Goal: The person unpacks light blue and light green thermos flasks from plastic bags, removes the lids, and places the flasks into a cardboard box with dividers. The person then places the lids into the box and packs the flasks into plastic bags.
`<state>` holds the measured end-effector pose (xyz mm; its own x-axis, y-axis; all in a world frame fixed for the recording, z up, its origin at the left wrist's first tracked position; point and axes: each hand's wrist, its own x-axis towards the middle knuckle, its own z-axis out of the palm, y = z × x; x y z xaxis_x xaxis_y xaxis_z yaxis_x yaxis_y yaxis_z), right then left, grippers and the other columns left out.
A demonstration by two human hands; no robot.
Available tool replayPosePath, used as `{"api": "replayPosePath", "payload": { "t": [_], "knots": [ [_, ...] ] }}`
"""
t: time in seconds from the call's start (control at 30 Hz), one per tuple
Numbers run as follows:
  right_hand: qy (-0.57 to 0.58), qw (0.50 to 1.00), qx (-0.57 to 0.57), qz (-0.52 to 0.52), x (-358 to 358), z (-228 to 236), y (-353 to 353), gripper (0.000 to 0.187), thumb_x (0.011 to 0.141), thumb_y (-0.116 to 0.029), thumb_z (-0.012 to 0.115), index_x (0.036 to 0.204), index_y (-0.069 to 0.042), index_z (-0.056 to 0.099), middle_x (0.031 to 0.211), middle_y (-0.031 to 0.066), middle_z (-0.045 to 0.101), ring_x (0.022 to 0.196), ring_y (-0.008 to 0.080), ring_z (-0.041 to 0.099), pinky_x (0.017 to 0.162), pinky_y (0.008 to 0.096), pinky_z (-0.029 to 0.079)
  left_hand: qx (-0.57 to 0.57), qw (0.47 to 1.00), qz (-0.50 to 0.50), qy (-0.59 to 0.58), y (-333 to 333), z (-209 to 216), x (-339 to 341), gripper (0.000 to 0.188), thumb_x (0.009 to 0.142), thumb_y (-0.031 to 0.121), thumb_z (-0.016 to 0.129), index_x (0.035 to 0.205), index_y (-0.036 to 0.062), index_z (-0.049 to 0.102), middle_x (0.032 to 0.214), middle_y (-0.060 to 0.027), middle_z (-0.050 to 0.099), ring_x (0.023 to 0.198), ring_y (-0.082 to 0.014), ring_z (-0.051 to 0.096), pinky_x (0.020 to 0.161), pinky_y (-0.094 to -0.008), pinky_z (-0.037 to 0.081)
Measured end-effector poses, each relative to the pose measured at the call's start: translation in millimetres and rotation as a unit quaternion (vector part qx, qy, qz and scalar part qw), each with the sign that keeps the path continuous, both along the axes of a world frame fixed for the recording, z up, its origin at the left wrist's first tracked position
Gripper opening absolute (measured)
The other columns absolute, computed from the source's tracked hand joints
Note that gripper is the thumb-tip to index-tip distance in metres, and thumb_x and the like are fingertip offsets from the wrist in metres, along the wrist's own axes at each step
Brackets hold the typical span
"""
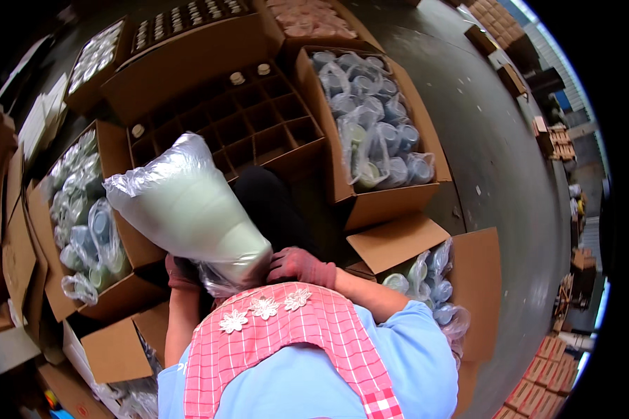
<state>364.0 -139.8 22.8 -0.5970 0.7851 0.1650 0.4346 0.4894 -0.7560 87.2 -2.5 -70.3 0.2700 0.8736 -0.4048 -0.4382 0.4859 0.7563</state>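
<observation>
A large pale green tapered container [206,213] in a clear plastic bag [136,188] leans across in front of my apron. Its narrower end points toward me, and the loose end of the bag spreads up and to the left. My right hand [297,267], in a dark red glove, has its fingers curled against the narrower end. My left hand [182,271], gloved too, is at the bag's lower left side. The bag covers its fingers, so their grip is hidden. Gathered plastic shows between the two hands.
Ahead stands a cardboard box with dividers [241,129], a few white-capped bottles in its cells. Boxes of bagged bluish and greenish containers stand at the right [377,115], left [84,216] and lower right [426,286]. Grey floor [489,140] stretches to the right, with stacked cartons beyond.
</observation>
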Motion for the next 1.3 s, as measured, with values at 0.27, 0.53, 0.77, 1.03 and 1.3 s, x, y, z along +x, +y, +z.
{"api": "replayPosePath", "payload": {
  "t": [0.27, 0.53, 0.77, 1.03, 1.3],
  "knots": [
    [0.233, 0.945, 0.140, -0.184, 45, 38, 8, 0.021, 0.074, -0.020, 0.065, 0.091, -0.008, 0.066, 0.092, 0.0122, 0.063, 0.079, 0.0282, 0.061, 0.069, 0.0357, 0.048, -0.128, 0.948, -0.238, -0.168, 44, 24, 135, 0.040, 0.091, 0.028, 0.046, 0.119, -0.0002, 0.052, 0.113, -0.0151, 0.058, 0.102, -0.0287, 0.056, 0.088, -0.0385, 0.046],
    [-0.047, 0.576, -0.012, -0.816, 290, -67, -52, 0.034, 0.076, -0.022, 0.068, 0.107, -0.010, 0.060, 0.098, 0.0106, 0.064, 0.089, 0.0251, 0.062, 0.077, 0.0375, 0.049, -0.082, 0.931, -0.340, -0.105, 68, 54, 268, 0.041, 0.089, 0.028, 0.047, 0.118, 0.0006, 0.052, 0.113, -0.0162, 0.059, 0.103, -0.0295, 0.056, 0.088, -0.0387, 0.045],
    [-0.297, 0.502, -0.227, -0.780, 356, -128, -31, 0.047, 0.073, -0.032, 0.068, 0.114, -0.010, 0.058, 0.103, 0.0169, 0.062, 0.097, 0.0359, 0.059, 0.083, 0.0402, 0.047, -0.040, 0.925, -0.375, -0.039, 93, 54, 325, 0.041, 0.087, 0.028, 0.049, 0.118, 0.0012, 0.053, 0.112, -0.0172, 0.059, 0.104, -0.0303, 0.056, 0.089, -0.0388, 0.045],
    [0.268, 0.422, 0.102, -0.860, 409, -131, -89, 0.040, 0.080, -0.030, 0.060, 0.110, -0.003, 0.058, 0.107, 0.0176, 0.059, 0.101, 0.0312, 0.055, 0.087, 0.0400, 0.044, 0.040, 0.870, -0.490, 0.036, 73, 56, 398, 0.042, 0.085, 0.029, 0.051, 0.118, 0.0019, 0.054, 0.112, -0.0182, 0.059, 0.104, -0.0311, 0.056, 0.089, -0.0390, 0.044],
    [-0.335, 0.382, 0.247, -0.825, 408, 29, -220, 0.038, 0.087, -0.028, 0.054, 0.108, 0.003, 0.055, 0.115, 0.0164, 0.055, 0.106, 0.0234, 0.052, 0.090, 0.0389, 0.042, 0.302, 0.689, -0.637, 0.169, 26, 28, 508, 0.043, 0.083, 0.029, 0.053, 0.117, 0.0026, 0.054, 0.112, -0.0193, 0.059, 0.105, -0.0320, 0.056, 0.090, -0.0392, 0.044]
  ]
}}
